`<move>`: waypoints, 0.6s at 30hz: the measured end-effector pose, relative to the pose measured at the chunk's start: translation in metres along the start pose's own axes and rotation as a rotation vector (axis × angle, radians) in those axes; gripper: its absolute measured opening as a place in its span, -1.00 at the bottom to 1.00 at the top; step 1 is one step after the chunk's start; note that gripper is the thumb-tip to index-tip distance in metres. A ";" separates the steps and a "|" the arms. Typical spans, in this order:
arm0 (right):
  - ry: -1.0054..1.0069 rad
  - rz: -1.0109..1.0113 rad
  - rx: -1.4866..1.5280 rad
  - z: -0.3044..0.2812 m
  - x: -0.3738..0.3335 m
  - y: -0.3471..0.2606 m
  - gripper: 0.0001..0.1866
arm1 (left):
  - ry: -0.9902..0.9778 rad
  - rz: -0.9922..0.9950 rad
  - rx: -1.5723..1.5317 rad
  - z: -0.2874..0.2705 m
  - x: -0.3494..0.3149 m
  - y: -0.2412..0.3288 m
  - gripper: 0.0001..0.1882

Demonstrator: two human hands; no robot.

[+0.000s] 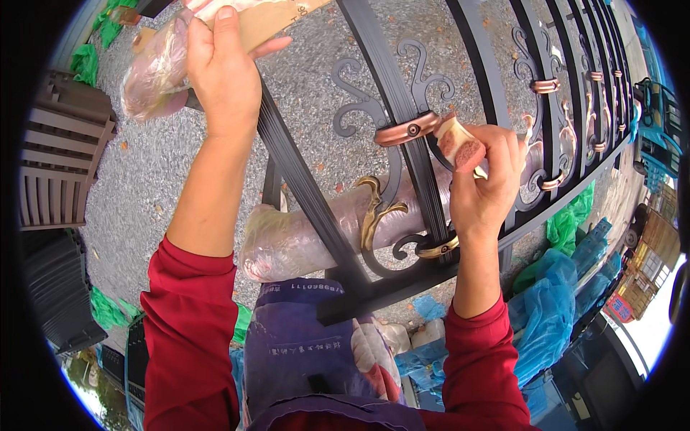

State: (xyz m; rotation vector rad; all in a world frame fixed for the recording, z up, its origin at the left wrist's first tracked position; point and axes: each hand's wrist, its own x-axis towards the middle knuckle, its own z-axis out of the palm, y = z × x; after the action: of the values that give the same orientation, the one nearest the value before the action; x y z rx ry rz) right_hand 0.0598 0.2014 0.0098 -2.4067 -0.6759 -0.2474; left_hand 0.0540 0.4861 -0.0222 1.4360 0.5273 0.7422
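My right hand point(489, 179) pinches a folded sponge point(460, 147), cream with patches of reddish copper colour. It is beside a copper-coloured collar point(407, 131) on a black metal fence panel point(424, 183). Below, a scroll with a gold-coloured leaf point(375, 215) curls between the bars. At the upper left, my left hand point(226, 72) grips a tan cardboard piece point(284, 25), thumb on top and one finger stretched out past it. Under that hand lies a plastic-wrapped roll point(154, 75); the fingers beneath the cardboard are hidden.
Another plastic-wrapped roll point(302, 241) lies under the panel's near end. Brown slatted panels point(61, 151) and black ones point(65, 287) stand at the left. Blue netting point(546, 309) and green netting point(571, 219) lie at the right. A purple apron point(302, 345) covers my front.
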 end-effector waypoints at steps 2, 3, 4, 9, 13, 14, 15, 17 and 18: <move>-0.078 -0.046 -0.004 0.007 -0.011 -0.013 -0.60 | -0.003 -0.006 -0.007 0.001 0.000 0.000 -0.69; -0.093 -0.128 -0.032 0.014 -0.013 -0.017 -0.55 | -0.004 -0.011 -0.014 0.002 0.000 0.000 -0.69; -0.123 -0.119 -0.045 0.016 -0.014 -0.017 -0.60 | -0.005 -0.016 -0.021 0.004 -0.001 0.000 -0.69; 0.050 0.040 0.040 0.003 0.000 -0.003 -0.71 | -0.014 0.002 -0.020 0.000 0.000 -0.001 -0.69; -0.095 -0.078 0.011 0.015 -0.008 -0.022 -0.60 | -0.004 0.002 -0.010 0.001 0.000 0.000 -0.70; -0.124 -0.067 -0.046 0.017 -0.009 -0.019 -0.64 | -0.009 -0.003 -0.012 0.002 0.000 0.000 -0.70; -0.088 -0.025 -0.055 0.014 -0.004 -0.014 -0.67 | -0.014 -0.009 -0.014 0.003 -0.001 0.000 -0.70; -0.013 0.098 -0.051 0.006 0.004 0.003 -0.78 | -0.006 -0.013 -0.012 0.004 -0.001 0.001 -0.70; 0.049 0.110 0.012 0.001 0.006 0.011 -0.83 | 0.007 -0.013 -0.008 0.003 -0.001 0.000 -0.70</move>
State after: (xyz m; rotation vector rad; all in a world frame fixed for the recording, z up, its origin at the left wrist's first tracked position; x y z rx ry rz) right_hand 0.0708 0.1977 0.0054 -2.4094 -0.5197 -0.2546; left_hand 0.0556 0.4833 -0.0216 1.4218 0.5381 0.7388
